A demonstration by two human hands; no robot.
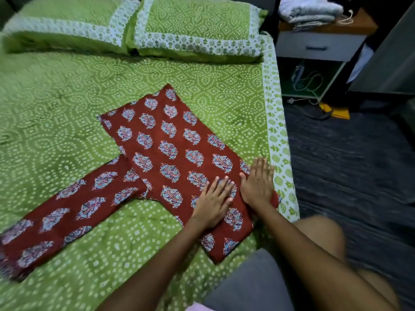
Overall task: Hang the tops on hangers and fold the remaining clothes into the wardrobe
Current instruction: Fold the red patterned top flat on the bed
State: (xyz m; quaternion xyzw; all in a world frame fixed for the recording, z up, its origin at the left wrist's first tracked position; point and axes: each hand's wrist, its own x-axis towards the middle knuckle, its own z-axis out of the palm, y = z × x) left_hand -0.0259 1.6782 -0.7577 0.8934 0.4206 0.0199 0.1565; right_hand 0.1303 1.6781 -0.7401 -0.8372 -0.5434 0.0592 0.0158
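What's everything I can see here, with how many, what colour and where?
Garment: one, dark red with blue motifs, flat on the bed, near the right edge.
Bed cover: one, green with white dots, under the garment.
Pillows: two, green and white, at the bed's head.
Nightstand: one, white drawer, right of the bed.
Folded cloth: grey-white pile, on the nightstand.
Cables: pale, under the nightstand.
Left hand: flat on the garment.
Right hand: flat on the garment's right edge.
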